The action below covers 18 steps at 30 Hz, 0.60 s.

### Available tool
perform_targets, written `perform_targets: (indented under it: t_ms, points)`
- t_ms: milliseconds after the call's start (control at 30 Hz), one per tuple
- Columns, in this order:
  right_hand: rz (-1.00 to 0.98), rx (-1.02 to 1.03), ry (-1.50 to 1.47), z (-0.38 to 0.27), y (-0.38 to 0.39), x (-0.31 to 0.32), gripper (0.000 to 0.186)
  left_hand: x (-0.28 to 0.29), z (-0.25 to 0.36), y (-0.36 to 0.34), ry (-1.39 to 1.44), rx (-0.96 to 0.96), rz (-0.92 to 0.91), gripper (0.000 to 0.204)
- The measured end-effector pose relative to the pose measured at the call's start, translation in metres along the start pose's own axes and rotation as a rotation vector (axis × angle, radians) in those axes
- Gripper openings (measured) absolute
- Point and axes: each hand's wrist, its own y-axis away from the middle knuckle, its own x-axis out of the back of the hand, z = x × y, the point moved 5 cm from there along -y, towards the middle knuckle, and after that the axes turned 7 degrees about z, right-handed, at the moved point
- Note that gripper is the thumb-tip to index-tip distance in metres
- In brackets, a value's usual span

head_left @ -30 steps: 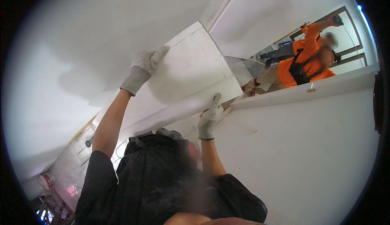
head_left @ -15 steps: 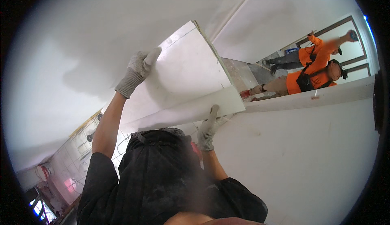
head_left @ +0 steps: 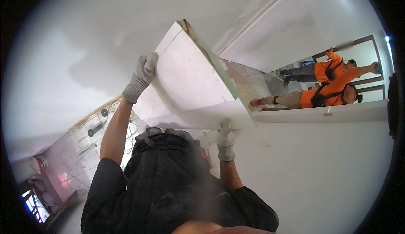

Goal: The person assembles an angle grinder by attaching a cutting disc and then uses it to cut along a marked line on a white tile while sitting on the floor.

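A white board panel [head_left: 190, 73] with a greenish edge is held up at a tilt in front of my body. It has a large flat face and a narrower strip set at an angle along its lower side. My left hand [head_left: 142, 75], in a pale knit glove, is closed on the panel's left edge. At the lower right, my gloved right hand [head_left: 227, 140] grips the lower strip from below, with part of its fingers hidden or blurred against the board.
Two people in orange tops, one of them nearer [head_left: 314, 98], are at the right by a dark-framed opening [head_left: 367, 50]. White walls surround the panel. Pale floor tiles [head_left: 80, 149], dark round objects [head_left: 96, 129] and a white-and-red bucket [head_left: 39, 163] lie at lower left.
The panel has turned, so more of its green edge shows, and its top corner has shifted left. My right hand has moved slightly right and down with it.
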Motion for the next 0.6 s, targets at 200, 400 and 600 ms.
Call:
perform_targets:
  t_ms: [200,400,600]
  points:
    - [0.09,-0.265,-0.243,0.003,-0.062,0.02,0.046,-0.01,0.078,-0.026,0.011,-0.369,0.124,0.067]
    - [0.037,-0.421,-0.283,-0.02,-0.077,0.036,0.057,-0.047,0.154,-0.049,-0.244,0.175,-0.388,0.079]
    - [0.092,-0.644,-0.512,0.023,0.029,-0.004,0.058,-0.035,0.085,-0.021,-0.219,0.225,-0.6,0.069]
